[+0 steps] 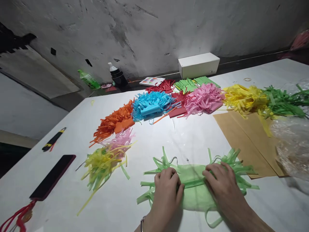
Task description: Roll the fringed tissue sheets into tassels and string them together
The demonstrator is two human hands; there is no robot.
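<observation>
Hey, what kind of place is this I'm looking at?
Probably a makeshift craft workspace: a white table against a rough wall, heaps of fringed paper, brown sheets and a utility knife. Both hands press on green fringe.

No text, label, brand, number or sign could be read anywhere in the view. The white box (198, 65) by the wall showed a faint dark mark near its lower right corner, too small to make out. The small card (152, 81) lying beside it carried a pattern of coloured shapes but no letters that could be told. The dark bottle (117, 75) and the green bottle (88, 80) at the back of the surface (72, 193) showed no legible labels, and the phone (53, 176) lay with a blank dark face.
</observation>
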